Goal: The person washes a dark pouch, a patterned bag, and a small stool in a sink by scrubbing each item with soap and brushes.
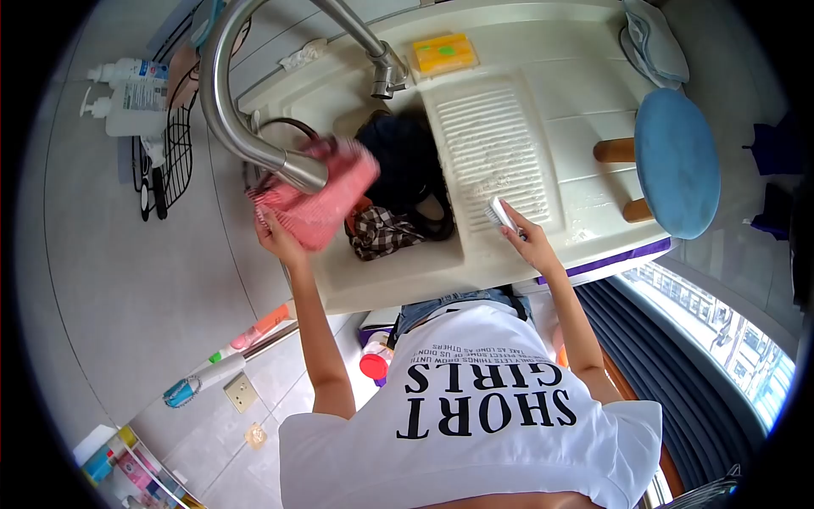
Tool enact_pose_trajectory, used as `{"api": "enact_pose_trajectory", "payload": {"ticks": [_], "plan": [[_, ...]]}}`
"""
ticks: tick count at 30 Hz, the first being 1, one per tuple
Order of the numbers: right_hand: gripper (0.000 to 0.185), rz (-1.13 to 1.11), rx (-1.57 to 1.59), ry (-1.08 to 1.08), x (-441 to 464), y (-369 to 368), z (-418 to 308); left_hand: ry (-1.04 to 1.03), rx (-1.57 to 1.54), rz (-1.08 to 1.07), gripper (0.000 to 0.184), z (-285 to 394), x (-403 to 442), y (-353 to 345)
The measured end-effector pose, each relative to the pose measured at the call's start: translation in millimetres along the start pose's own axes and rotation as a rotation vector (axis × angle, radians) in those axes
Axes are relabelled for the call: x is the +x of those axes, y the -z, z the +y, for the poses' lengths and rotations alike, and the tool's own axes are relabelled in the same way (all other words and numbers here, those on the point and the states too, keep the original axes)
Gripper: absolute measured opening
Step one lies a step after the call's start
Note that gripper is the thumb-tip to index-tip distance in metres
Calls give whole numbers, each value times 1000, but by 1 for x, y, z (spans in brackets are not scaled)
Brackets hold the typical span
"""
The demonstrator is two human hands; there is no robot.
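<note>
Beside a grey wall (119, 237) is a white sink (381, 287). The left hand (281, 239), fingers closed, holds a pink cloth (326, 208) over it, under the tap (217, 89). Dark clothes (403, 157) lie inside. The right hand (534, 246), fingers curled, holds a white brush (502, 214) at the bumpy washboard (487, 140).

Pink cloth (331, 204) in left hand (283, 243)
</note>
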State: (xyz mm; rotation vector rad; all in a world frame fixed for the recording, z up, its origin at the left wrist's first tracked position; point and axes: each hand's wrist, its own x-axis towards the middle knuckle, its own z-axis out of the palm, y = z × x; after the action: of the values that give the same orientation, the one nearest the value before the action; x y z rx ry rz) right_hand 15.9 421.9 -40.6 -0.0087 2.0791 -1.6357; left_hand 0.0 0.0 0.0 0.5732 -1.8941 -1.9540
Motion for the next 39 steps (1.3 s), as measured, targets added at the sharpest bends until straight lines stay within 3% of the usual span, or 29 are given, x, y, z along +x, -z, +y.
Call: {"api": "enact_pose_trajectory", "payload": {"ticks": [2, 3, 5, 7, 8, 10, 11, 12, 13, 14, 15, 18, 21, 22, 25, 29, 31, 32, 33, 35, 39], "plan": [[46, 8, -25, -10, 0, -6, 3, -183, 18, 380, 70, -3, 14, -16], [46, 18, -32, -35, 1, 0, 6, -158, 15, 370, 70, -25, 26, -27], [46, 22, -88, 12, 9, -6, 10, -561, 606, 368, 71, -71, 59, -32], [45, 48, -58, 2, 13, -9, 10, -770, 1032, 436, 72, -105, 81, -58], [45, 66, -31, -5, 16, -11, 11, -775, 1027, 428, 72, -111, 87, -70], [44, 96, 23, -24, 19, -15, 13, -296, 1409, 210, 65, -100, 89, -100], [43, 114, 72, -40, 20, -16, 14, -297, 1408, 199, 65, -108, 92, -99], [43, 121, 73, -46, 20, -16, 16, -281, 1505, 49, 60, -124, 92, -93], [42, 86, 166, -213, 22, -16, 18, -263, 1599, -103, 55, -146, 95, -85], [42, 52, 258, -378, 24, -15, 18, -391, 1483, -194, 49, -181, 106, -71], [42, 60, 264, -380, 27, -17, 15, -397, 1482, -204, 49, -188, 112, -74], [41, 122, 342, -373, 29, -22, 10, -76, 1569, -424, 41, -201, 136, -81], [40, 117, 299, -341, 31, -27, 15, 102, 1502, -553, 42, -200, 161, -85], [41, 113, 287, -336, 31, -29, 14, 158, 1425, -679, 52, -202, 170, -83], [41, 115, 299, -328, 31, -34, 13, 241, 1428, -787, 58, -206, 188, -83], [40, 108, 316, -369, 31, -34, 12, 239, 1555, -738, 67, -215, 188, -93], [40, 103, 311, -368, 32, -34, 13, 119, 1667, -574, 72, -232, 155, -96], [40, 105, 309, -364, 31, -35, 13, 102, 1616, -396, 89, -191, 90, -125], [40, 111, 317, -359, 32, -36, 14, 37, 1595, -472, 95, -178, 61, -134], [39, 105, 307, -331, 32, -37, 16, 142, 1068, -576, 100, -180, 19, -138], [39, 128, 313, -328, 30, -40, 14, -5, 1039, -458, 101, -167, -7, -141]]}}
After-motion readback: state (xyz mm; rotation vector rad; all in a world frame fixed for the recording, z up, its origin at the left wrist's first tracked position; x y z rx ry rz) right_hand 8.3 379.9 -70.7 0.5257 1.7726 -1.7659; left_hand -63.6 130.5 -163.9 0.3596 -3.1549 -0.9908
